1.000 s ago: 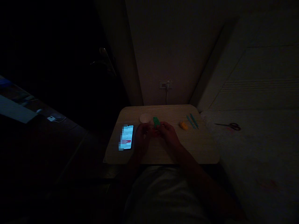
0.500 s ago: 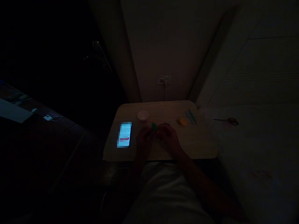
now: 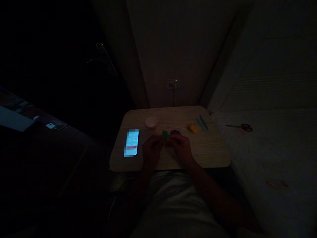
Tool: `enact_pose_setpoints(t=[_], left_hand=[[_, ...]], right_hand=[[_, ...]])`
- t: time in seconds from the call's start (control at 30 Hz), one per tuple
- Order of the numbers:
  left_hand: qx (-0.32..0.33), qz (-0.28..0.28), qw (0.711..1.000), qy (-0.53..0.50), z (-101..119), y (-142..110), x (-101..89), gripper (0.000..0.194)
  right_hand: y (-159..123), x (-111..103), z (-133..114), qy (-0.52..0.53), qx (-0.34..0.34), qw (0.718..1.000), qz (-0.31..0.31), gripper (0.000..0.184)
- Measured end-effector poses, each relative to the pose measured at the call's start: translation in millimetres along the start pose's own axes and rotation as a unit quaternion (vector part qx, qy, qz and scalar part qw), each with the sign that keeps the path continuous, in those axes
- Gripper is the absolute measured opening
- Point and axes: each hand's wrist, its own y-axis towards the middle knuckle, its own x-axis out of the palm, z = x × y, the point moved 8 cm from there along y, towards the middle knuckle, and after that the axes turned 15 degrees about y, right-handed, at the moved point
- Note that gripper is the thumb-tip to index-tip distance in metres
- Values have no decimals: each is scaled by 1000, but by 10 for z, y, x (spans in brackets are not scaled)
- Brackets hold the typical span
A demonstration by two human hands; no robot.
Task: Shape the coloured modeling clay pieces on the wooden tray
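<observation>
Between my fingertips, over the middle of the small wooden table [image 3: 210, 150], is a small green lump of modelling clay [image 3: 165, 134]. My left hand [image 3: 151, 147] pinches it from the left. My right hand [image 3: 182, 146] closes on it from the right, thumb and fingers together. Just beyond the right fingers lies a dark purple piece [image 3: 175, 132], partly hidden by them; its kind is unclear. A small pale bowl [image 3: 151, 123] stands beyond my left hand. To the right rests a yellow-orange lump [image 3: 192, 128]. The room is very dim, so fine detail is lost.
A lit phone [image 3: 131, 143] lies on the table's left side. Two thin blue-green tools [image 3: 204, 123] lie at its back right. Scissors [image 3: 244, 127] rest on the pale surface right of the table. Behind the table is a wall socket [image 3: 173, 84] with a plugged-in cable.
The green clay has been turned between my fingers and now shows a smaller, rounder outline. The purple piece has come into sight beyond my right hand. The view has shifted slightly.
</observation>
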Motion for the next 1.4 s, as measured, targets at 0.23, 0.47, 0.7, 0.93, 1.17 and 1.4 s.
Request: enact_pose_setpoints(t=[0.23, 0.47, 0.7, 0.93, 1.17, 1.4], left_hand=[[66, 15, 997, 33, 165, 64, -78, 9], [156, -52, 977, 133, 282, 62, -61, 3], [211, 9, 964, 160, 382, 29, -113, 13], [225, 75, 952, 195, 442, -19, -195, 10], [266, 99, 937, 204, 532, -66, -252, 10], [183, 77, 975, 96, 390, -61, -196, 4]], right_hand=[[62, 21, 18, 28, 35, 998, -44, 34], [122, -98, -329, -59, -37, 996, -59, 24], [37, 14, -509, -126, -141, 977, -100, 11], [-161, 281, -825, -218, -258, 927, -166, 10], [-180, 253, -810, -245, -251, 925, -145, 8], [-86, 250, -721, -217, -156, 950, -163, 12]])
